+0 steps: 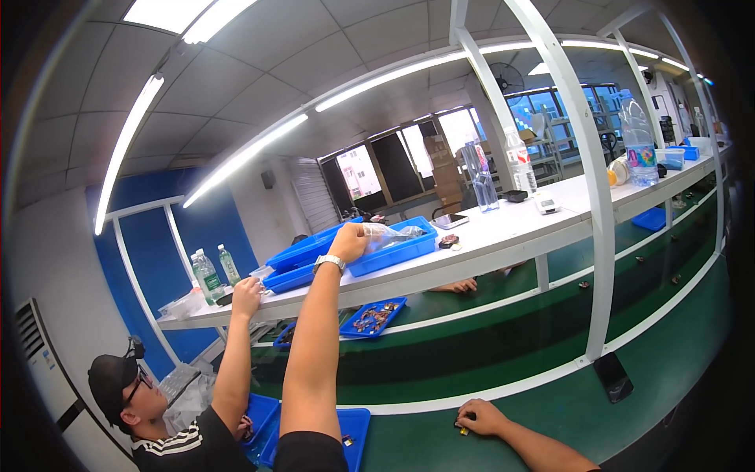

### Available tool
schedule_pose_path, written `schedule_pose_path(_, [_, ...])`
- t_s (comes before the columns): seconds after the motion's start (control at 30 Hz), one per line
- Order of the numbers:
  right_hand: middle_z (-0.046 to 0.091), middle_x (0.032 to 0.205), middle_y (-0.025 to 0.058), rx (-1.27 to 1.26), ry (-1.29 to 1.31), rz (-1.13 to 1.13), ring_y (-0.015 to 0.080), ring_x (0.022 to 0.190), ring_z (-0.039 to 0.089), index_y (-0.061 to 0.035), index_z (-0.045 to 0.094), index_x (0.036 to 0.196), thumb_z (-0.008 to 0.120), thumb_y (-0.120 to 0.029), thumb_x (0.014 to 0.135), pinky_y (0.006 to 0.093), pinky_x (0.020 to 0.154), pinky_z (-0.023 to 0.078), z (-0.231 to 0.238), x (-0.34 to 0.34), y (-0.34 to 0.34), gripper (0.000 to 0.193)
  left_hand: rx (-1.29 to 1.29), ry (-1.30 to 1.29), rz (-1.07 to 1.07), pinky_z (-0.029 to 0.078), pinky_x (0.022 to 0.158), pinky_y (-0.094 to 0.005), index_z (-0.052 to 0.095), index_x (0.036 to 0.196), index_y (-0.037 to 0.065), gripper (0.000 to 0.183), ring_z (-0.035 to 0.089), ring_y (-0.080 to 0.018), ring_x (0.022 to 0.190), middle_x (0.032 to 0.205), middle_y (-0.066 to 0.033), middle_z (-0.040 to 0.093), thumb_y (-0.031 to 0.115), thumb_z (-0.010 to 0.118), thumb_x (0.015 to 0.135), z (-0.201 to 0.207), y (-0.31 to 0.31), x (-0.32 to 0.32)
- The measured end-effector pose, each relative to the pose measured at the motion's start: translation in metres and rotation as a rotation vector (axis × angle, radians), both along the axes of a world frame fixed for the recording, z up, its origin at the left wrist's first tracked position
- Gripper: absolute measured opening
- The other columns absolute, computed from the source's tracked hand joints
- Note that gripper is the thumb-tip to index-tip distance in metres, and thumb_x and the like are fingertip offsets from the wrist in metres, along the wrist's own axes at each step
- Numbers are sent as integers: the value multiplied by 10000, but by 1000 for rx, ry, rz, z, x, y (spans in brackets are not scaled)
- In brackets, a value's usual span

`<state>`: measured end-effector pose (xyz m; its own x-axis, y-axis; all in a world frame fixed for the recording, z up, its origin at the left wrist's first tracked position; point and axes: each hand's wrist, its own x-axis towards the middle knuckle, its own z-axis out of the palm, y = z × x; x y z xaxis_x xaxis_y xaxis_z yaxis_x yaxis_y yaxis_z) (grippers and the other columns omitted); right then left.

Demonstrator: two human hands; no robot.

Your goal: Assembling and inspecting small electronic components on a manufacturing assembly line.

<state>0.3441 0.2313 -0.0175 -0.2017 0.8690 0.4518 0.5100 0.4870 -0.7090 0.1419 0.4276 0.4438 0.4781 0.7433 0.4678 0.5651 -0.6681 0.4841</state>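
Observation:
My left hand (350, 242), with a watch on its wrist, is raised to the white shelf. Its fingers are closed on the edge of a clear plastic bag (381, 234), which lies partly in a blue tray (399, 252). Down on the green workbench (425, 436), my right hand (484, 416) rests with curled fingers around a small black-and-yellow part (462, 429). The part is mostly hidden under the fingertips. By my left forearm stands another blue tray (361, 433) with a few small parts in it.
At left a co-worker in a black cap (114, 381) reaches up to the shelf (503, 240). Bottles, including a large one (638, 145), stand along it. A white upright (602, 259) rises beside a black phone (613, 377). Behind, a blue tray of parts (373, 318) sits lower.

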Motion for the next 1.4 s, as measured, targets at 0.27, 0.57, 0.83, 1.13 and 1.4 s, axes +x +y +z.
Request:
schedule_pose_path(0.27, [691,1023,94,9,-9,14,288,1012,627,-68,706,869,714,-277,820,387,914,484,-2,-3,3,215,145,379,163,523,831,-345,777,988,82,235,704,-257,903,972,-187,733,236,771,810,8,20,10])
schedule_pose_path(0.57, [691,1022,95,4,-16,7,284,1009,628,-67,704,877,702,-272,822,386,918,485,-3,-2,4,212,136,261,156,535,709,-319,764,925,26,255,708,-204,747,812,-111,741,238,782,784,7,20,9])
schedule_pose_path(0.83, [690,1025,91,-1,-21,8,282,1013,625,-69,704,888,690,-276,826,381,918,484,-6,-3,5,217,-8,105,125,521,555,-251,734,933,-17,323,661,-129,618,759,-70,701,301,742,879,39,11,-12])
schedule_pose_path(1.13, [686,1019,85,14,-31,-4,279,1016,621,-75,705,892,693,-274,830,382,917,483,-6,-1,5,208,-241,290,146,576,632,-280,725,1059,25,389,657,-141,720,915,-86,712,388,665,932,53,-15,-17])
schedule_pose_path(1.4, [691,990,93,51,-29,-4,286,978,632,-74,705,885,700,-267,817,387,893,492,-9,-2,7,204,-9,229,180,600,689,-310,678,1151,-29,435,708,-209,774,960,-148,717,349,647,940,83,-31,-30])
